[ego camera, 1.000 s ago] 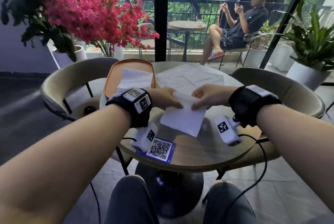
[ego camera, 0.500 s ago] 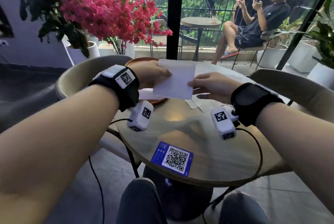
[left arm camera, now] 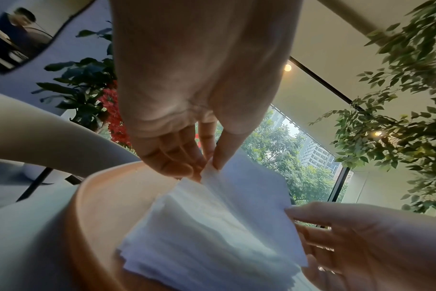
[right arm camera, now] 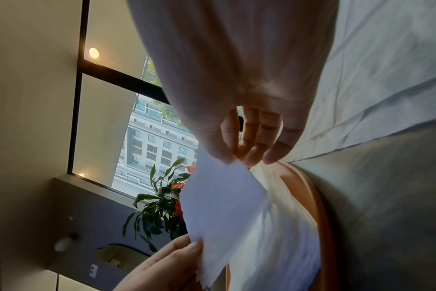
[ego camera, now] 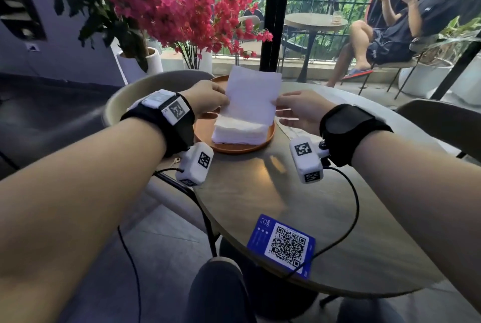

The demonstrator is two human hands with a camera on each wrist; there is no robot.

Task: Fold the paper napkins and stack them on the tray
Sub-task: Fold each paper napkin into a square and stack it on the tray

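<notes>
A folded white napkin [ego camera: 252, 96] hangs tilted just above the stack of folded napkins [ego camera: 239, 132] on the round orange tray [ego camera: 234, 149]. My left hand [ego camera: 225, 100] pinches its left edge between thumb and forefinger, seen close in the left wrist view [left arm camera: 212, 163]. My right hand [ego camera: 277, 104] pinches its right near corner, thumb on top [right arm camera: 234, 159]. The left wrist view shows the napkin [left arm camera: 239, 196] over the stack [left arm camera: 187, 246] inside the tray [left arm camera: 92, 216]. The right wrist view shows the napkin [right arm camera: 224, 200], stack [right arm camera: 281, 236] and tray rim [right arm camera: 324, 216].
The tray sits at the far left of a round table [ego camera: 260, 192]. Unfolded napkins [right arm camera: 386, 78] lie on the table right of the tray. A blue QR card [ego camera: 283, 244] lies near the front edge. Chairs flank the table; a person [ego camera: 390, 36] sits outside.
Both hands lifted the folded napkin off the table's middle and carried it left and away, over the stack on the tray. It now hangs lower, close above the stack.
</notes>
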